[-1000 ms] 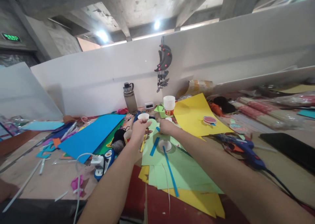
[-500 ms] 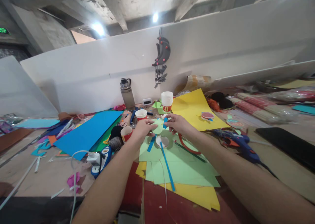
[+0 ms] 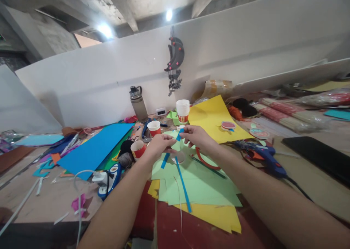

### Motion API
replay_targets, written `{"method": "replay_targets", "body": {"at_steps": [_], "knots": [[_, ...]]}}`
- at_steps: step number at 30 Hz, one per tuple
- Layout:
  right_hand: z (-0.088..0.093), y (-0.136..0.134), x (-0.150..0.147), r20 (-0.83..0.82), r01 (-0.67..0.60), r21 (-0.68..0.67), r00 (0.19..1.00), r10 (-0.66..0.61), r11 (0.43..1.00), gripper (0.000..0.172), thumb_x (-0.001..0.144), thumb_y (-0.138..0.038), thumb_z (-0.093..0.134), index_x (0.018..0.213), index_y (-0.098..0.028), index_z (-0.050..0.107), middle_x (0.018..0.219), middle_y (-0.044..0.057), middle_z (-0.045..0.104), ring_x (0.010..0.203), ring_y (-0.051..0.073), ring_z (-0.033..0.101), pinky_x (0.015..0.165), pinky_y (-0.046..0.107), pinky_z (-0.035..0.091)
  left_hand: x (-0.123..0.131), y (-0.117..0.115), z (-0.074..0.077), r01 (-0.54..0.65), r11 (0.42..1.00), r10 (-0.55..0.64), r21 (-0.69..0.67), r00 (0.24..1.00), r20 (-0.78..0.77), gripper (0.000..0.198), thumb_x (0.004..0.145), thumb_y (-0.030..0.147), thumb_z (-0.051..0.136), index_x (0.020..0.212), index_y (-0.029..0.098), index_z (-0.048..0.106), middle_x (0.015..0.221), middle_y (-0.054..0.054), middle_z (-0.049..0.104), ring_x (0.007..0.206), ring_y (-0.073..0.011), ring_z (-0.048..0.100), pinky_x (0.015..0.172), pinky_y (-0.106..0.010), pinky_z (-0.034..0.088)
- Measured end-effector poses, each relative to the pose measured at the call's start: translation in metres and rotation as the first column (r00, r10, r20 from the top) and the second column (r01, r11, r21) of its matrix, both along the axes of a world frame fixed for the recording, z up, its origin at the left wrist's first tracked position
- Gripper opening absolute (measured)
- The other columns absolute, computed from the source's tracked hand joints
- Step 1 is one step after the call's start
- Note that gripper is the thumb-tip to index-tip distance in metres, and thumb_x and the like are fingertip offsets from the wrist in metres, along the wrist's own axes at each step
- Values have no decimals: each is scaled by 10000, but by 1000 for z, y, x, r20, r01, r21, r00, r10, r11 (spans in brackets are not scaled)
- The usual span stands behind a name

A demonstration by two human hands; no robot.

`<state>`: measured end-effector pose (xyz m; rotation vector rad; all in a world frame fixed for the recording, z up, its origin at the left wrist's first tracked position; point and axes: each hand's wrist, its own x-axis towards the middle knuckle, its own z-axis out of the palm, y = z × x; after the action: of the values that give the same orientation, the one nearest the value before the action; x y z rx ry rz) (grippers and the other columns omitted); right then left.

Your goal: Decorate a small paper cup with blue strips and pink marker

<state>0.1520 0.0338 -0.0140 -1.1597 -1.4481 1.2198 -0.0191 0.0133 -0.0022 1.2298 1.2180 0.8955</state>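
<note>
While the right hand point(image 3: 199, 136) is pinching a short blue strip point(image 3: 179, 135) between thumb and fingertips, that strip is slanting above the green sheets point(image 3: 197, 190), in the space between the two hands, partly hidden by the fingers. The right grip is grasping this strip alone, as far as can be seen. The left hand point(image 3: 161, 145) is hovering just beside it, fingers drawn together; whether its grip is holding anything I cannot tell, because pale green paper is blurring the edges behind.

Below, a white disc point(image 3: 180, 158) is lying near the left fingertips, with a long blue strip point(image 3: 183, 187) running from it toward the near side. Another blue strip point(image 3: 165, 160) is tucking its far end out of sight below the left hand. A red ring point(image 3: 201, 161) is showing only partly, the right arm covering the rest. Yellow sheets point(image 3: 216, 216) are jutting from under the green ones.

Farther out on the table point(image 3: 51, 199), two paper cups point(image 3: 138, 149) are standing left of the hands. Rightward, a blue glue gun point(image 3: 268, 159) is lying, its nozzle hard to make out, and a black slab point(image 3: 314, 161) is running out of view.
</note>
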Motion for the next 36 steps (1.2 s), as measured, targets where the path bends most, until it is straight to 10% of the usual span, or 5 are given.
{"method": "replay_targets", "body": {"at_steps": [22,36], "knots": [[-6,2,6,77,-195,-154,975,209,969,173,641,-308,653,670,-159,570,491,-56,467,435,52,394,406,172,324,0,-2,0,60,995,-42,82,976,-212,232,633,318,724,718,113,656,594,7,539,450,-69,497,473,-226,476],[-4,3,-8,497,-125,-237,836,230,964,240,593,-267,679,484,-186,481,356,-76,374,347,61,318,342,204,245,-22,5,2,340,934,-189,114,738,-648,367,526,368,778,820,175,675,774,-47,677,644,-151,597,514,-212,408]]}}
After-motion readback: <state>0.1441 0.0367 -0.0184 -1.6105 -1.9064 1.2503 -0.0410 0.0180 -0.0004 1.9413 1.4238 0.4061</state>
